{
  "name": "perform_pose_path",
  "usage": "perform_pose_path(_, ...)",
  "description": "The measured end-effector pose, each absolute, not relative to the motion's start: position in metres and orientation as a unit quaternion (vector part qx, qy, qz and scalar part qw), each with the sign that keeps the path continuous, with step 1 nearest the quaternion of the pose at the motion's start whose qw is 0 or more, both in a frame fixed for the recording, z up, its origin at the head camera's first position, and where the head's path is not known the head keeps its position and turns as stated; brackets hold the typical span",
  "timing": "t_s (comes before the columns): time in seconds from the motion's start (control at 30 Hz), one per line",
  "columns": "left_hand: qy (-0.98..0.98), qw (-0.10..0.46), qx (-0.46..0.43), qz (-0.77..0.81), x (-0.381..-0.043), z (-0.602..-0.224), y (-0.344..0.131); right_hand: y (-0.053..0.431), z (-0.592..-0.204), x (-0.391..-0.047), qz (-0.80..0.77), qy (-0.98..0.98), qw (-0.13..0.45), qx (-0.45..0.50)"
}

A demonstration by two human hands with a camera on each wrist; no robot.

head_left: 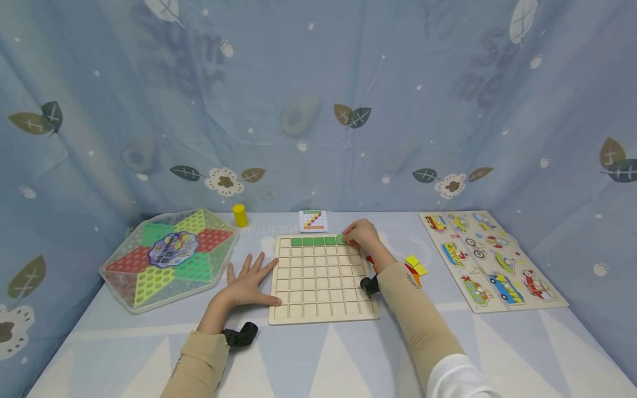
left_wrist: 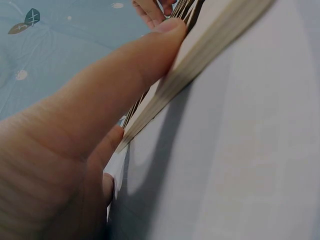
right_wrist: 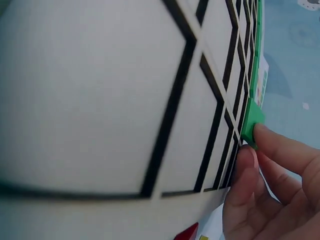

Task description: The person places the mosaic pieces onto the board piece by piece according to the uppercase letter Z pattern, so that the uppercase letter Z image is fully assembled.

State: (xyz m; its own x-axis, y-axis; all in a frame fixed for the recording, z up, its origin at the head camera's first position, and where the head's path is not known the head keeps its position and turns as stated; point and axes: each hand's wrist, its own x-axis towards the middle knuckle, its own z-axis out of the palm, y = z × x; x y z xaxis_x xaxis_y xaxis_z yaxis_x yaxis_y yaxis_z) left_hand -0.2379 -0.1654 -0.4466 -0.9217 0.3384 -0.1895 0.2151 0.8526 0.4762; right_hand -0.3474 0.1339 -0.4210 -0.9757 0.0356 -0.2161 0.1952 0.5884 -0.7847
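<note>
A light wooden grid board (head_left: 322, 281) lies on the table in front of the person. Several green square tiles (head_left: 313, 241) fill cells along its far row. My right hand (head_left: 362, 234) pinches one green tile (right_wrist: 251, 121) between thumb and fingers at the right part of that row; in the right wrist view the tile sits tilted over the grid's edge. My left hand (head_left: 246, 287) lies with spread fingers at the board's left edge. Its thumb (left_wrist: 135, 62) rests on the board's rim in the left wrist view.
Behind the board lies a pattern card (head_left: 313, 221). Yellow tiles (head_left: 416, 264) and red pieces lie by the right forearm. A Chinese checkers board (head_left: 171, 257) and a yellow cylinder (head_left: 240, 215) stand left; a wooden picture puzzle (head_left: 490, 260) lies right. A curtain (head_left: 318, 110) hangs behind.
</note>
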Motion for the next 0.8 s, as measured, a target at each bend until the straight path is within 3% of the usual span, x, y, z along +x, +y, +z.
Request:
perform_pose_path(0.5,0.953,0.134,0.146,0.228,-0.237,-0.446,-0.166,0.132,-0.422,-0.347,-0.357,0.930,0.072,0.037)
perform_pose_path(0.8,0.953,0.133,0.148,0.229,-0.237,-0.446,-0.166,0.151,-0.410,-0.348,-0.511,0.850,0.110,0.065)
